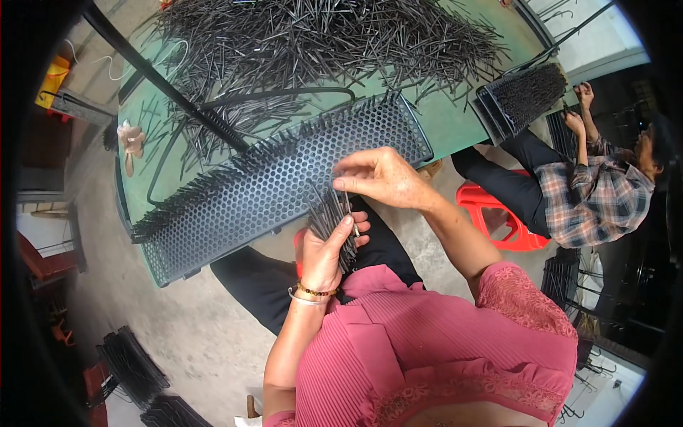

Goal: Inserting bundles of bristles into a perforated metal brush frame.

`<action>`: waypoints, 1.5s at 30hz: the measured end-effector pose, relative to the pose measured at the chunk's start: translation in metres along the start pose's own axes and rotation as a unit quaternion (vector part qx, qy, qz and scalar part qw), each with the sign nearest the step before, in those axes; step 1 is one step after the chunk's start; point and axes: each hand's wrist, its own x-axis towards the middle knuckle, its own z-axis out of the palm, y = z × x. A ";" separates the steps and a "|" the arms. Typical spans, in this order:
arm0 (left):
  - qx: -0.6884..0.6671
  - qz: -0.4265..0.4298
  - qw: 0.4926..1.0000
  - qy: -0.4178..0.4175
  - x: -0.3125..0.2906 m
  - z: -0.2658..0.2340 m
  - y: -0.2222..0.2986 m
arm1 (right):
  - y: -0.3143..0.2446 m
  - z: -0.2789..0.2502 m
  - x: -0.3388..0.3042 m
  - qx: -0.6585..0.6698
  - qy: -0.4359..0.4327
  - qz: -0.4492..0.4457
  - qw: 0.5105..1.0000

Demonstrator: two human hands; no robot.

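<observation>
My left hand [329, 250] is wrapped round a bundle of thin dark rods [329, 217], held upright over my lap. Just above it, my right hand [380, 178] is closed in a pinch at the upper ends of the bundle, apparently on a single thin rod [348, 204]. Beyond both hands lies a long dark tray [284, 188] with a grid of round holes, tilted across the table's near edge. Rods [213, 178] stand in the holes along its far side and left end; the nearer holes show bare.
A big heap of loose rods [320, 43] covers the far part of the green table [455, 121]. A dark bar [163, 82] slants over the tray's left half. Gloves [131, 142] lie at left. Another person [590, 178] sits at right by a filled tray [526, 99] and red stool [491, 213].
</observation>
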 end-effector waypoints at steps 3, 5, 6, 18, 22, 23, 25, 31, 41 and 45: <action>-0.009 -0.010 1.000 0.004 0.000 0.004 0.001 | 0.008 0.002 -0.002 0.145 -0.005 0.001 0.989; -0.023 -0.010 1.000 0.009 0.003 0.001 -0.001 | -0.002 -0.011 0.000 0.161 0.051 -0.017 0.986; -0.037 -0.013 0.999 0.012 0.003 0.000 -0.003 | -0.007 -0.018 0.003 0.154 0.094 -0.047 0.982; -0.044 -0.053 0.998 0.000 0.011 -0.003 -0.004 | 0.005 -0.032 0.065 -0.093 0.277 -0.218 0.931; -0.043 -0.064 0.997 -0.003 0.009 -0.005 -0.005 | 0.009 -0.027 0.068 -0.157 0.279 -0.261 0.911; -0.036 -0.070 0.997 -0.004 0.008 -0.006 -0.005 | 0.012 -0.027 0.068 -0.196 0.279 -0.298 0.891; -0.028 -0.074 0.997 -0.004 0.007 -0.008 -0.005 | 0.014 -0.025 0.069 -0.237 0.271 -0.315 0.878; -0.019 -0.098 0.995 0.005 0.007 -0.006 -0.004 | 0.008 -0.025 0.064 -0.377 0.250 -0.328 0.829; -0.044 -0.042 0.998 0.010 0.002 0.000 0.000 | 0.004 -0.014 0.016 -0.107 0.108 -0.176 0.973; -0.016 -0.012 1.000 0.006 0.000 0.008 0.006 | 0.002 0.004 -0.009 0.015 0.001 -0.050 0.999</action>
